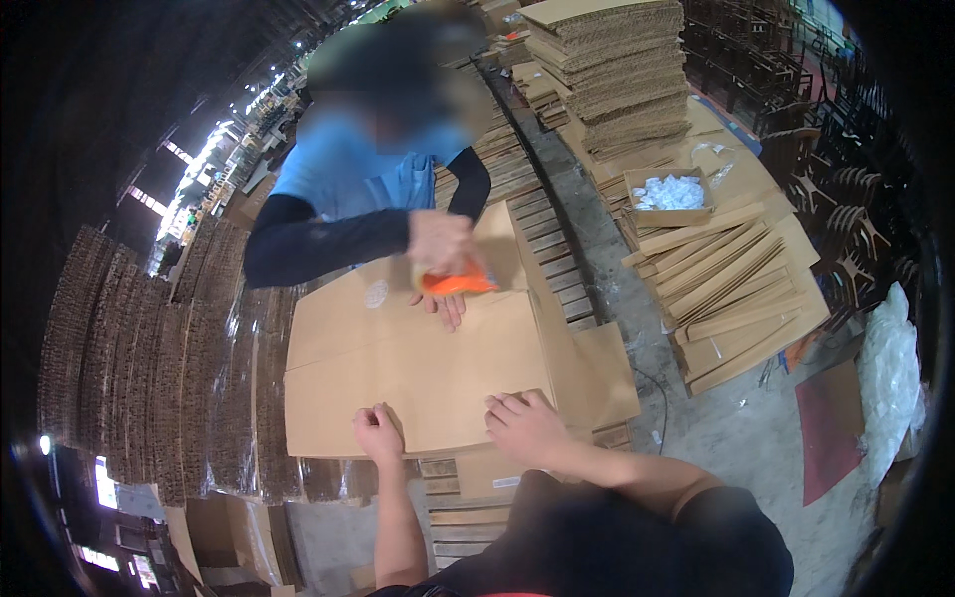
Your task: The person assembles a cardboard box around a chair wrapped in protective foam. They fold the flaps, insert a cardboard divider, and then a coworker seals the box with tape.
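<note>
A large brown cardboard box lies before me with its top flaps closed together along a seam. My left hand rests on its near left part, fingers curled in, nothing visible in them. Farther right, my right hand lies on the box top near the right edge, its fingers stretched out and slightly bent. Across the box, a co-worker in a blue shirt and dark sleeves holds an orange tape dispenser over the seam. The co-worker's other hand presses on the cardboard beside it.
Tall stacks of flat cardboard stand at the left. On the right are another cardboard stack, a small box of white pieces and cardboard strips. Wooden slats run beside the box. A clear plastic bundle sits far right.
</note>
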`<state>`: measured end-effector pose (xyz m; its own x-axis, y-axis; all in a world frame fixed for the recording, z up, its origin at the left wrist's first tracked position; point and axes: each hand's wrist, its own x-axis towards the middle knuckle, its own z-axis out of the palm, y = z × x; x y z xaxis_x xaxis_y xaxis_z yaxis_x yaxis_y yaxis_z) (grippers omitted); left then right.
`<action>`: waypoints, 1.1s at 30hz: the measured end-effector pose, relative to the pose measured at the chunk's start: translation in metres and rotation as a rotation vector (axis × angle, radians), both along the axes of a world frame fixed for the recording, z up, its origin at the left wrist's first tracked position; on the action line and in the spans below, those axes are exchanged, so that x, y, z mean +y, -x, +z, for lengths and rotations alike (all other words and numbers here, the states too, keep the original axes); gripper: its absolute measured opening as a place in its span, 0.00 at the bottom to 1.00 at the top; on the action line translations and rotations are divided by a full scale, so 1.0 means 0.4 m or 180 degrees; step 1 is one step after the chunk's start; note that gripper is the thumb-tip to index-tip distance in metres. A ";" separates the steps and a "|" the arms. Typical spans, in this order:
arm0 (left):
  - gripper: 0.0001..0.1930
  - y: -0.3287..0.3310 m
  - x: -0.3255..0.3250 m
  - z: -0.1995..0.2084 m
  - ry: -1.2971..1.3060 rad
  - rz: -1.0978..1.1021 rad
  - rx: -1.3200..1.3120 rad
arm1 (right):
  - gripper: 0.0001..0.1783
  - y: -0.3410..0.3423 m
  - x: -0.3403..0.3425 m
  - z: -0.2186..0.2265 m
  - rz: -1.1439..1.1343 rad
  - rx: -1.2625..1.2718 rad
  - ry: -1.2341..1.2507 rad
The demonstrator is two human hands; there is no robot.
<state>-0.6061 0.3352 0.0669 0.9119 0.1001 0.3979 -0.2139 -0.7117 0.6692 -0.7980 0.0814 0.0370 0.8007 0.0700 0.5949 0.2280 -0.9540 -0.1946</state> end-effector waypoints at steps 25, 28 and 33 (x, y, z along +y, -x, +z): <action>0.12 -0.062 0.025 -0.020 -0.0514 0.0267 -0.0357 | 0.17 -0.081 0.000 0.032 0.0345 0.0152 -0.0062; 0.11 -0.064 0.017 -0.013 -0.0544 0.0256 -0.0398 | 0.16 -0.088 -0.009 0.034 0.0388 0.0258 -0.0079; 0.09 -0.071 0.011 -0.007 -0.0643 0.0312 -0.0444 | 0.17 -0.096 -0.012 0.037 0.0371 0.0298 0.0122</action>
<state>-0.5777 0.3396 0.0641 0.8367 0.0910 0.5401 -0.2176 -0.8497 0.4804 -0.7596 0.0765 0.0518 0.8377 0.1870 0.5131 0.3202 -0.9293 -0.1842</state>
